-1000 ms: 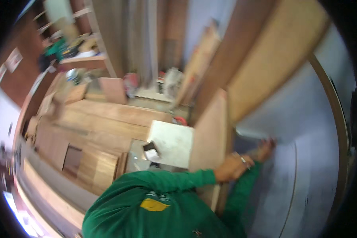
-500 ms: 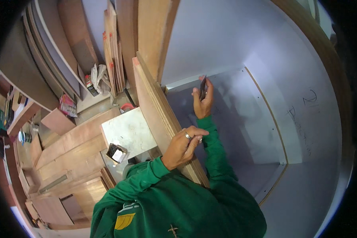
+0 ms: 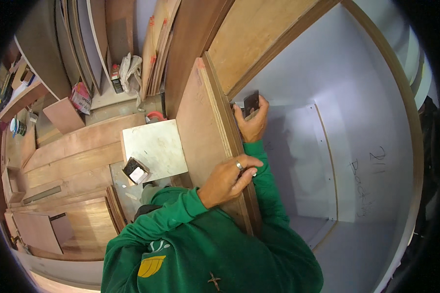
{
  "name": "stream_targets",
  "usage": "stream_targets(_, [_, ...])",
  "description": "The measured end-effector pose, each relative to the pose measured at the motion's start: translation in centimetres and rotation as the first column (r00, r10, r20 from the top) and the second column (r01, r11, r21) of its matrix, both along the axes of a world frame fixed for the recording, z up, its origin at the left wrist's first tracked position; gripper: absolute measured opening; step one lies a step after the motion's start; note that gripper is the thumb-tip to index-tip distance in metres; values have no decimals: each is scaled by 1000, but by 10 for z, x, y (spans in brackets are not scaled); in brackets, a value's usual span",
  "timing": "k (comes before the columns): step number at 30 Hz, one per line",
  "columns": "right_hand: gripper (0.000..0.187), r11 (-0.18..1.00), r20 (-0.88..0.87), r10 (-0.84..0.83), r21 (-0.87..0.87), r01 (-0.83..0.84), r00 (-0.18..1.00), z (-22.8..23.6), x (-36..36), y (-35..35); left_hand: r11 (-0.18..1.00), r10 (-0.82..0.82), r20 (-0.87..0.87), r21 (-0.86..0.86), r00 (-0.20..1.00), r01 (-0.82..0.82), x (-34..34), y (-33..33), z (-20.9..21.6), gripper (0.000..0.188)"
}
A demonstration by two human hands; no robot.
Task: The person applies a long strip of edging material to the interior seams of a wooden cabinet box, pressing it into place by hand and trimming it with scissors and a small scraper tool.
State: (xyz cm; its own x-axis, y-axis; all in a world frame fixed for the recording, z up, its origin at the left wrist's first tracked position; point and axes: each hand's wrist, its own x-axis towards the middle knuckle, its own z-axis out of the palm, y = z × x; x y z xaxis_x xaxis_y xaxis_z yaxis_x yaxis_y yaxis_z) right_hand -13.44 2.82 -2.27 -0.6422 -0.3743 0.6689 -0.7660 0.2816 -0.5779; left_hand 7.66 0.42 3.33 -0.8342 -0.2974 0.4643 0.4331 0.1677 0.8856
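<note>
My right hand (image 3: 252,124) reaches past the edge of a plywood door panel (image 3: 220,117), into a pale grey cabinet interior (image 3: 303,161). Its fingers are closed on a dark, flat, roughly rectangular piece (image 3: 251,101), held upright near the wooden frame post; its exact kind does not show. My left hand (image 3: 230,179), with a ring on one finger, rests over the panel's near edge beside my right forearm. Thumb and forefinger are drawn together there, with a tiny pale spot at the fingertips that I cannot identify.
Left of the panel, a small open box of dark screws (image 3: 136,170) sits on a white-topped board (image 3: 156,146). Leaning boards (image 3: 156,53) stand at the far left, near a white plastic bag (image 3: 130,71). Wooden panels (image 3: 78,151) cover much of the left floor.
My right hand has turned, so the dark piece shows its broad face instead of its edge. My view has shifted, and the left hand keeps its pinch near the panel edge.
</note>
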Motion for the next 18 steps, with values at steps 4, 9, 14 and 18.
stream_targets(4, [70,998,-63,6,57,-2,998,6,1,-13,997,71,-173,20,982,-69,-3,-7,-9,20])
stream_targets(9, [74,977,9,-119,182,115,993,21,9,-12,999,-35,-167,-39,985,29,3,-13,4,26])
stream_targets(14, [54,995,121,-77,79,67,990,40,14,-8,991,-123,-135,-77,983,113,24,-21,-3,23])
stream_targets(18, [46,987,146,3,156,-26,989,95,44,41,994,-106,-88,30,990,109,25,-31,-1,18])
